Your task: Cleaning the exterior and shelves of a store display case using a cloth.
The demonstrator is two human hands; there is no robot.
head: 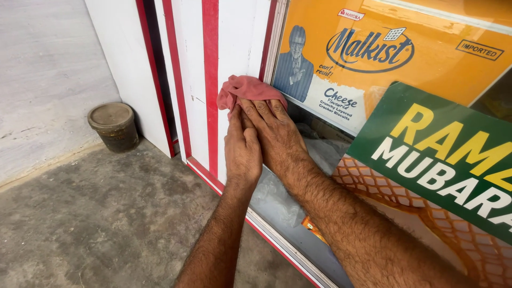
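I judge the wiping step is in hand: my right hand (269,128) lies flat, fingers spread, pressing a pink cloth (246,88) against the white panel (237,37) beside the red stripe (210,64). My left hand (242,146) rests open alongside it, gripping nothing. The next stroke calls for steady pressure along the glass pane's (320,144) frame.

Two hands pressing a red cloth to a shopfront frame

The right hand (269,125) lies flat on a crumpled red cloth (242,88) against the white panel (237,37) with red stripes, just beside the window's metal edge; the left hand (241,146) rests partly under it, fingers pointing up. An orange poster (426,32) and a green sign (437,144) fill the glass, and a small dusty bucket (113,125) stands on the concrete floor (106,213) to the left
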